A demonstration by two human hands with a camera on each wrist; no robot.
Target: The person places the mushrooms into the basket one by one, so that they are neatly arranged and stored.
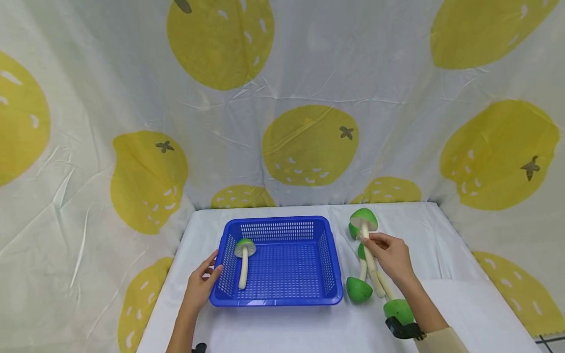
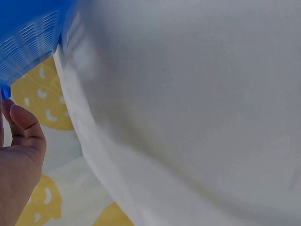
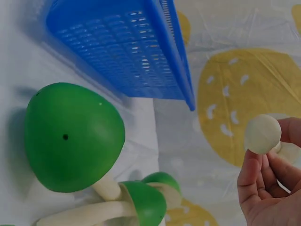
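Backdrop: we see a white lemon-print cloth (image 1: pixel 309 147) behind a white-covered table (image 1: pixel 441 304).
Head view: our left hand (image 1: pixel 200 287) rests relaxed fingers on the blue perforated plastic basket (image 1: pixel 278 294), at its 9 o'clock; one green-capped toy mushroom (image 1: pixel 244 260) lies inside. Our right hand (image 1: pixel 390 255) pinches the pale stem of a mushroom (image 1: pixel 364 223) among a loose pile (image 1: pixel 359 289), at the basket's 3 o'clock.
Left wrist view: we see fingers (image 2: pixel 23 127) loosely curled beside the basket (image 2: pixel 28 42).
Right wrist view: our fingers (image 3: pixel 263 183) grip the stem end (image 3: pixel 262 134).
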